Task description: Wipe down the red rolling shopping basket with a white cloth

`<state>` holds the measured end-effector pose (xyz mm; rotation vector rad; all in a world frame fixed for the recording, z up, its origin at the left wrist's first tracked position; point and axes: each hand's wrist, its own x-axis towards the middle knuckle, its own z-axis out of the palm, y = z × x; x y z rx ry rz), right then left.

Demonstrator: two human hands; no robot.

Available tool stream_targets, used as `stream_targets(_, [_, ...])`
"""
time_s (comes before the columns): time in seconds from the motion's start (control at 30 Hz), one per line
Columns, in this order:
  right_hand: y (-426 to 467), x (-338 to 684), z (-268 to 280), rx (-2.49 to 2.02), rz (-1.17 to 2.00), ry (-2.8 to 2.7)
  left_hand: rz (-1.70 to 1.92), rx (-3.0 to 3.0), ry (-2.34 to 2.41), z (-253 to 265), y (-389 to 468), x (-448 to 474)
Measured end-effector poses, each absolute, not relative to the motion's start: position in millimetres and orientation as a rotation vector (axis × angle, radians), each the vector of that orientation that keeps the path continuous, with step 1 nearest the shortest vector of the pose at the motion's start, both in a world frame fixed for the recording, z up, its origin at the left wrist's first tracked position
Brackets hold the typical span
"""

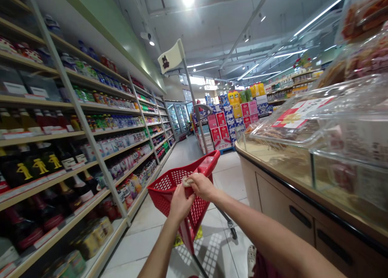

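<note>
Pale crumpled wad (188, 181) between both hands, above the near edge of a red shopping cart (162, 200). Right hand (202, 186): fingers pinching it. Left hand (181, 203): fingertips against it, gripping or merely touching, cannot tell. Flag (171, 58) beyond cart's far edge. Stocked shelves (85, 137) left; wooden counter (277, 193) right.

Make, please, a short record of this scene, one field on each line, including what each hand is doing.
Place: shop aisle with tiled floor
Left hand: fingertips at a pale, crumpled item, over the basket; grip unclear
Right hand: fingers closed on that same item
Item material: cannot be told
Cart: red basket with perforated walls
Flag: pale, dark figure, on a pole
Image left: shelves of bottles and packages
Image right: counter bearing clear plastic packs
Ahead: stacked boxes
</note>
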<state>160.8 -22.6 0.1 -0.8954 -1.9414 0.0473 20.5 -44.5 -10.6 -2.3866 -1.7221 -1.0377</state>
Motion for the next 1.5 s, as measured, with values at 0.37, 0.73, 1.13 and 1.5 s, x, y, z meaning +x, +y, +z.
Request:
stream_targets(0.37, [-42.3, 227.4, -10.4, -1.030, -0.001, -1.824, -0.739, -2.437, -1.917, -34.7, -50.1, 36.9])
stream_targets(0.73, [-61.7, 262.8, -11.2, -1.252, -0.193, -1.644, -0.653, -2.376, -1.947, -57.3, -55.5, 47.7])
stream_targets(1.13, [-83.1, 242.3, -19.8, -1.326, -0.325, -1.720, -0.593, -2.327, -1.967, -67.5, -77.4, 44.8])
stream_targets(1.5, [-75.2, 264.2, -33.8, -1.422, -0.517, -1.575, -0.710, -2.331, -1.842, -73.3, -84.3, 60.2])
